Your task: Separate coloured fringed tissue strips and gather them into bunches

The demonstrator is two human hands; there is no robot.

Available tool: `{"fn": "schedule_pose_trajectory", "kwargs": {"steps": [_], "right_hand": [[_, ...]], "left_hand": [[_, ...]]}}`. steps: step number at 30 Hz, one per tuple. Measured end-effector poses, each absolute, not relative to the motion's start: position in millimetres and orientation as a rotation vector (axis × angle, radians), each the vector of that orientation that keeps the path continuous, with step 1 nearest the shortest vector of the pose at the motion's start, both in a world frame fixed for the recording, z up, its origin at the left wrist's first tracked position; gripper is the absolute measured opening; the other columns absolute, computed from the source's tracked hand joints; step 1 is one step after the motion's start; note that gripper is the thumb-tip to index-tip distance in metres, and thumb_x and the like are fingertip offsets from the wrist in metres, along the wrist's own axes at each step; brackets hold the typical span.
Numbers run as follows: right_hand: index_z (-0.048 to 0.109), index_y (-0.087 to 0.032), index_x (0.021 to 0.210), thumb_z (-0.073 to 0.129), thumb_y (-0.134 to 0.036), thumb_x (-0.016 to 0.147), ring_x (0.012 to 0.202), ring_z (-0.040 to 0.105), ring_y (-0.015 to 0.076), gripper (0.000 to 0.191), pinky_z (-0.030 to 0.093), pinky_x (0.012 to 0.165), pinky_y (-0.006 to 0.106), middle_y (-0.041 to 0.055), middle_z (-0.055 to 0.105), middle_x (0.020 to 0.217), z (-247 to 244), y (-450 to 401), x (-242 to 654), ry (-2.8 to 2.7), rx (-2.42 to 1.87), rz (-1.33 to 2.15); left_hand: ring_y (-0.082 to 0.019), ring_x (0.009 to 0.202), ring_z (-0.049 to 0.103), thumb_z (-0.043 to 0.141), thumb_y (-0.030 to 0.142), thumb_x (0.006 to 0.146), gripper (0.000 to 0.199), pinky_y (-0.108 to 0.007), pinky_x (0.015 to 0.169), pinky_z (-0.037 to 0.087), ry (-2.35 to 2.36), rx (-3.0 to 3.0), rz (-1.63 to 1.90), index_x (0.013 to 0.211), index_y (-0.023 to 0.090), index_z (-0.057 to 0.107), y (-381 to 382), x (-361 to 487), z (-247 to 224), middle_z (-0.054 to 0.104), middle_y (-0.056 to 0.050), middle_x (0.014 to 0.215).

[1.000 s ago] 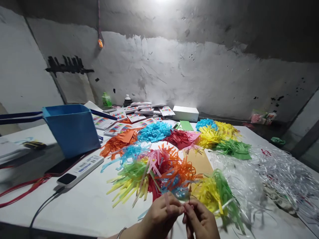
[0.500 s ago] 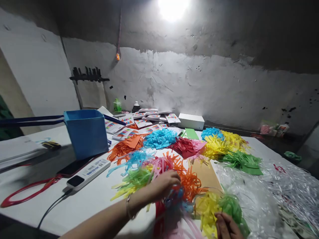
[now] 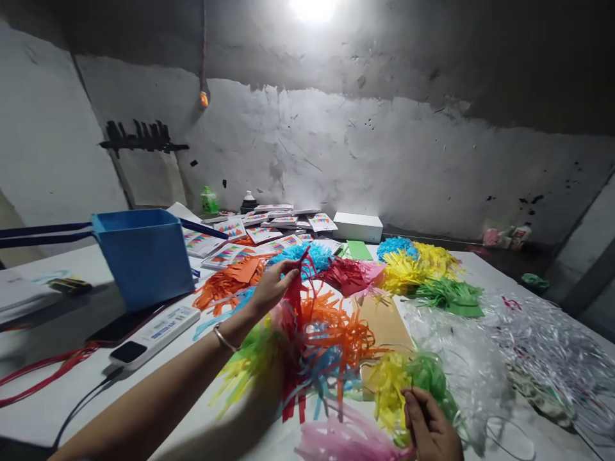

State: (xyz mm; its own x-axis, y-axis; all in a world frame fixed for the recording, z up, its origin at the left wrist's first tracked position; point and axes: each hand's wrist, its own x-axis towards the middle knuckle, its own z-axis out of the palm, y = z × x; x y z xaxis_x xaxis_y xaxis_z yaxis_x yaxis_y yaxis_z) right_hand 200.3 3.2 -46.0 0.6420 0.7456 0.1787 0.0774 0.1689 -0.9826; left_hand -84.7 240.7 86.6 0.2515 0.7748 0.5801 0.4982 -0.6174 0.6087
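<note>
My left hand [image 3: 275, 285] pinches the top of a red paper tassel [image 3: 293, 326] and holds it up, its fringe hanging down. Around it lie an orange tassel [image 3: 343, 326], blue strips [image 3: 327, 365] and a blurred yellow-green tassel [image 3: 254, 355]. At the lower right, my right hand [image 3: 432, 426] is closed in a pinch beside a yellow tassel [image 3: 388, 387] and a green tassel [image 3: 427, 378]. What sits between its fingertips is too small to make out. A pale pink tassel [image 3: 346, 438] lies at the table's front edge.
A blue box [image 3: 144, 262] with long straps, a white power bank [image 3: 154, 339] with a cable and a red cord [image 3: 43, 378] are at left. Printed packets [image 3: 264, 234] and a white box [image 3: 358, 227] stand behind. Clear plastic bags [image 3: 456, 352] cover the right.
My left hand has moved up and away from me, raising the red tassel out of the pile. My right hand stays pinched low at the right. The view has shifted slightly.
</note>
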Motion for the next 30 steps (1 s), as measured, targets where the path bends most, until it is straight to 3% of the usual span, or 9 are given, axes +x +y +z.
{"fn": "schedule_pose_trajectory", "kwargs": {"steps": [4, 10, 15, 17, 20, 22, 24, 26, 30], "right_hand": [[0.076, -0.016, 0.086, 0.074, -0.063, 0.073, 0.051, 0.051, 0.0119, 0.048, 0.042, 0.050, 0.022, -0.0027, 0.055, 0.054, -29, 8, 184, -0.818, -1.269, 0.571], [0.064, -0.017, 0.123, 0.063, -0.052, 0.089, 0.053, 0.049, 0.0103, 0.049, 0.039, 0.049, 0.019, -0.0045, 0.054, 0.062, 8, 25, 159, -0.960, -1.106, 0.710], [0.070, -0.017, 0.091, 0.057, -0.045, 0.094, 0.058, 0.054, 0.0119, 0.031, 0.044, 0.054, 0.020, -0.0008, 0.060, 0.067, 18, 32, 162, -1.273, -1.102, 0.634], [0.070, -0.018, 0.089, 0.055, -0.043, 0.095, 0.059, 0.055, 0.0123, 0.030, 0.045, 0.055, 0.020, -0.0011, 0.059, 0.066, 16, 31, 162, -1.243, -1.138, 0.543], [0.071, -0.017, 0.088, 0.058, -0.044, 0.093, 0.059, 0.057, 0.0130, 0.030, 0.048, 0.056, 0.021, -0.0009, 0.060, 0.066, 12, 28, 157, -1.175, -1.164, 0.514], [0.071, -0.017, 0.091, 0.060, -0.046, 0.092, 0.059, 0.058, 0.0133, 0.031, 0.048, 0.056, 0.021, -0.0006, 0.060, 0.066, 13, 25, 150, -1.129, -1.126, 0.602], [0.069, -0.018, 0.102, 0.062, -0.048, 0.090, 0.058, 0.058, 0.0132, 0.034, 0.047, 0.055, 0.021, -0.0014, 0.061, 0.065, 15, 20, 144, -1.012, -1.081, 0.693], [0.066, -0.018, 0.104, 0.066, -0.050, 0.087, 0.057, 0.058, 0.0130, 0.036, 0.047, 0.055, 0.021, -0.0023, 0.062, 0.064, 18, 14, 140, -0.892, -1.086, 0.715], [0.067, -0.019, 0.080, 0.063, -0.050, 0.088, 0.050, 0.055, 0.0112, 0.032, 0.041, 0.053, 0.021, -0.0033, 0.058, 0.056, 19, -1, 140, -1.001, -1.196, 0.633]], "left_hand": [[-0.021, 0.082, 0.063, 0.055, 0.038, 0.093, 0.028, -0.031, 0.074, 0.049, 0.939, 2.259, 1.270, 0.100, 0.016, 0.069, 191, -66, 88, 0.070, -0.007, 0.090], [-0.020, 0.078, 0.064, 0.057, 0.033, 0.095, 0.023, -0.029, 0.073, 0.048, 0.544, 2.346, 1.028, 0.088, 0.018, 0.072, 121, -27, 74, 0.073, -0.008, 0.083], [-0.020, 0.078, 0.063, 0.057, 0.029, 0.095, 0.017, -0.030, 0.074, 0.048, 0.565, 2.343, 0.980, 0.087, 0.019, 0.070, 109, -22, 59, 0.071, -0.007, 0.082], [-0.024, 0.092, 0.064, 0.056, 0.027, 0.094, 0.016, -0.036, 0.084, 0.049, 0.749, 2.325, 1.124, 0.100, 0.020, 0.069, 109, -24, 53, 0.071, -0.010, 0.097], [-0.032, 0.118, 0.056, 0.063, 0.031, 0.090, 0.035, -0.048, 0.102, 0.042, 0.924, 2.326, 1.286, 0.123, 0.023, 0.063, 105, -23, 47, 0.065, -0.015, 0.125], [-0.030, 0.108, 0.061, 0.066, 0.033, 0.088, 0.028, -0.048, 0.104, 0.039, 0.806, 2.371, 1.182, 0.115, 0.025, 0.069, 98, -18, 46, 0.072, -0.012, 0.111], [-0.024, 0.086, 0.064, 0.064, 0.036, 0.091, 0.016, -0.041, 0.095, 0.044, 0.695, 2.277, 1.044, 0.094, 0.023, 0.074, 91, -13, 46, 0.073, -0.007, 0.086], [-0.018, 0.070, 0.059, 0.061, 0.043, 0.093, 0.028, -0.031, 0.075, 0.047, 0.700, 1.985, 0.945, 0.083, 0.019, 0.072, 86, -9, 48, 0.068, -0.004, 0.073], [-0.010, 0.054, 0.047, 0.077, 0.056, 0.076, 0.043, -0.021, 0.053, 0.037, 0.692, 1.301, 0.772, 0.084, 0.015, 0.066, 81, -7, 49, 0.056, 0.003, 0.063]]}}
